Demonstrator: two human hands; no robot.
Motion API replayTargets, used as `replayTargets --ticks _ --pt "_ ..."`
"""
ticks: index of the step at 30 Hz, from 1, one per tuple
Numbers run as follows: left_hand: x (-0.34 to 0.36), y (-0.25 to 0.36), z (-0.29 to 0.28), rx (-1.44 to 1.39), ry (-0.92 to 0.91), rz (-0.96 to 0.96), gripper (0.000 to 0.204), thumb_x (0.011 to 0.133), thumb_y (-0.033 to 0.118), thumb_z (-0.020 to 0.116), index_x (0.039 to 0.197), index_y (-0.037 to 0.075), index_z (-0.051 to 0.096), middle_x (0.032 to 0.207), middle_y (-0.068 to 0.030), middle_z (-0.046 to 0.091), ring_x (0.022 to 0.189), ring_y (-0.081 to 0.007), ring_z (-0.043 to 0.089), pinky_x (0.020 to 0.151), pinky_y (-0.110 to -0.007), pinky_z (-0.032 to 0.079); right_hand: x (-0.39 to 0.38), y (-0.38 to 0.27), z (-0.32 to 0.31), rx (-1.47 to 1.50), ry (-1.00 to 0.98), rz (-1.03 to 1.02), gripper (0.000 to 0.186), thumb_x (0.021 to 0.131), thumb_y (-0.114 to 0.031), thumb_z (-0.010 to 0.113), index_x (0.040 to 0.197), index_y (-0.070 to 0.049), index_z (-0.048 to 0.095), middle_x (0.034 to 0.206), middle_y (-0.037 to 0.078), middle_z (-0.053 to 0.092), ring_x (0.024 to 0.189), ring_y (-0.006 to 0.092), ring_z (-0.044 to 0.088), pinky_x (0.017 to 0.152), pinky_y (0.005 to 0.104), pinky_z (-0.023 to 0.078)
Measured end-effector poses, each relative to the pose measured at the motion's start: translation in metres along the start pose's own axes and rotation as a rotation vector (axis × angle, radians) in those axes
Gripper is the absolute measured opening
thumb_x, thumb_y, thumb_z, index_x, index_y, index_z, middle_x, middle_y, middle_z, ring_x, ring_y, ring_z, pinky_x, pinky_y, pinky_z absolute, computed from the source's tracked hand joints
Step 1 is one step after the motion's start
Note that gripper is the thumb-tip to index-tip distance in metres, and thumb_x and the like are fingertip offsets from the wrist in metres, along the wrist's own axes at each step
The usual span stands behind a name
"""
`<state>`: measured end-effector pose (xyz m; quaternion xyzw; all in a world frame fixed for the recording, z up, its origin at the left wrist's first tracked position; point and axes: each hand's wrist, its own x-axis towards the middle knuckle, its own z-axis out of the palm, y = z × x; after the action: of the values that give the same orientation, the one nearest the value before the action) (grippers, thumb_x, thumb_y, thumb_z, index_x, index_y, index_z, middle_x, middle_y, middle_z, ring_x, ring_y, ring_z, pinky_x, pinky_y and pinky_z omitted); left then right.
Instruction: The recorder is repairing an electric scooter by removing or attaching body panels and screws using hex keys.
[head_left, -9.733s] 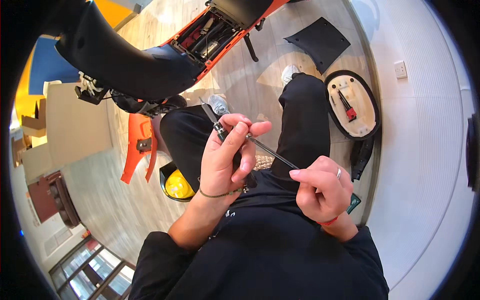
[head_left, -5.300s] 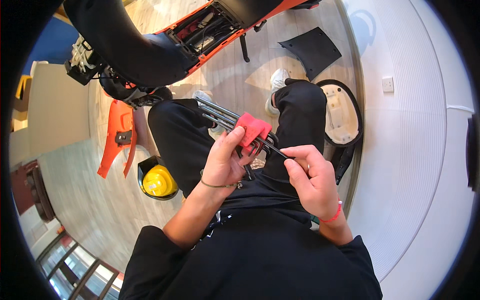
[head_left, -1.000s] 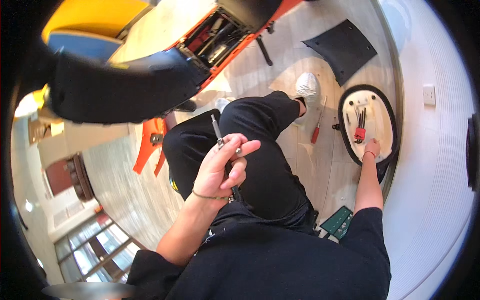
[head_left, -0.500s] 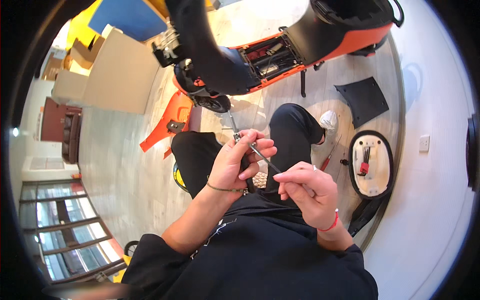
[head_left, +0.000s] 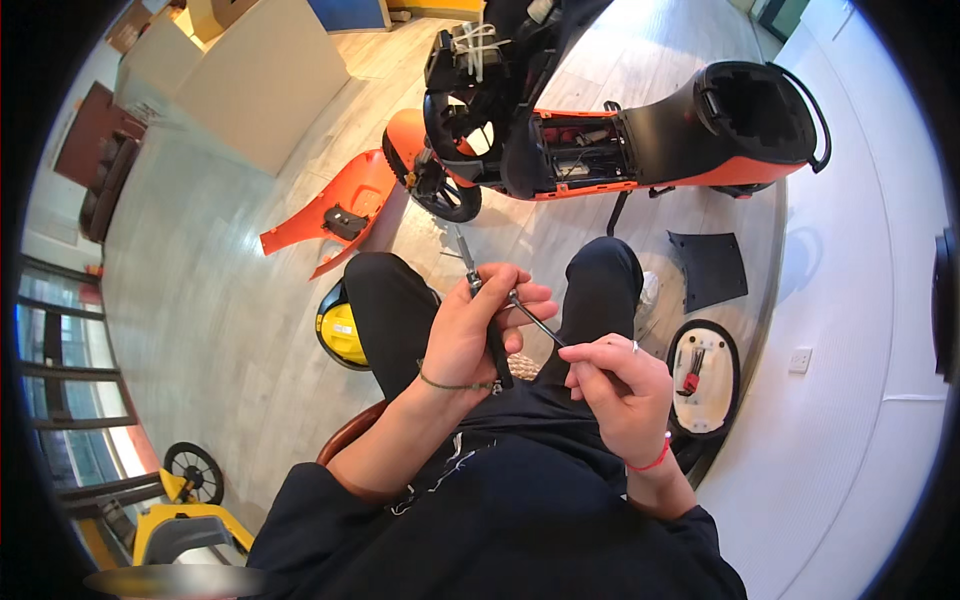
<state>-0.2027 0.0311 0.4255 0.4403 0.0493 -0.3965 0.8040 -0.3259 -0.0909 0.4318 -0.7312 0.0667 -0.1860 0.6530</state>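
Observation:
My left hand [head_left: 470, 325] is closed around a slim tool with a silver blade-like end [head_left: 466, 252] and a black handle [head_left: 498, 355]; its exact kind is unclear. The silver end points away from me. In my right hand [head_left: 622, 385], thumb and fingers pinch the near end of a thin dark metal rod [head_left: 538, 322]. The rod's far end rests by the fingers of my left hand, where they partly hide it. Both hands are above my lap, between my knees.
A partly stripped orange and black scooter [head_left: 680, 140] stands ahead, its floor compartment uncovered. An orange panel [head_left: 345, 200] lies left of it, a black panel [head_left: 712, 270] right. An upturned seat [head_left: 712, 410] bears a hex key set [head_left: 690, 383]. A yellow-black rounded object [head_left: 343, 335] sits by my left knee.
My view has shifted, bringing more of the scooter and the yellow object by my knee into sight. Both hands keep nearly the same hold and position.

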Motion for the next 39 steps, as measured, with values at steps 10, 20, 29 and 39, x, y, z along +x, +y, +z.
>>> replayTargets --ticks 10,20,29,39 --pt "-0.013 0.014 -0.033 -0.089 -0.093 0.111 0.018 0.091 0.022 0.05 0.096 0.004 0.049 0.086 -0.0106 0.062 0.079 -0.0179 0.065 0.042 -0.018 0.042 0.01 -0.02 0.032 -0.201 -0.034 -0.069 0.018 0.075 0.008 0.054 0.087 0.001 0.064 0.066 0.008 0.057 0.058 0.0112 0.056 0.052 0.0211 0.043" --pt "-0.001 0.03 -0.061 -0.115 -0.075 0.164 0.018 0.092 0.022 0.049 0.096 0.004 0.049 0.085 -0.0104 0.062 0.075 -0.0176 0.065 0.041 -0.017 0.043 0.035 -0.025 0.066 -0.599 -0.109 -0.294 0.021 0.068 0.008 0.058 0.086 -0.001 0.063 0.065 0.009 0.054 0.052 0.0194 0.052 0.048 0.0275 0.041" --pt "0.013 0.043 -0.097 -0.232 -0.078 0.127 0.018 0.09 0.02 0.052 0.095 0.002 0.049 0.082 -0.0115 0.061 0.072 -0.0181 0.065 0.041 -0.018 0.045 0.059 -0.02 0.097 -0.802 -0.31 -0.443 0.026 0.063 0.006 0.061 0.088 -0.001 0.062 0.071 0.009 0.055 0.062 0.023 0.055 0.055 0.032 0.044" --pt "0.02 0.051 -0.117 -0.332 -0.089 0.131 0.018 0.089 0.019 0.052 0.094 0.002 0.049 0.079 -0.0107 0.061 0.068 -0.0178 0.065 0.038 -0.017 0.043 0.076 -0.017 0.118 -0.855 -0.351 -0.481 0.03 0.06 0.008 0.061 0.088 -0.001 0.062 0.07 0.007 0.054 0.06 0.0219 0.052 0.054 0.0311 0.043"
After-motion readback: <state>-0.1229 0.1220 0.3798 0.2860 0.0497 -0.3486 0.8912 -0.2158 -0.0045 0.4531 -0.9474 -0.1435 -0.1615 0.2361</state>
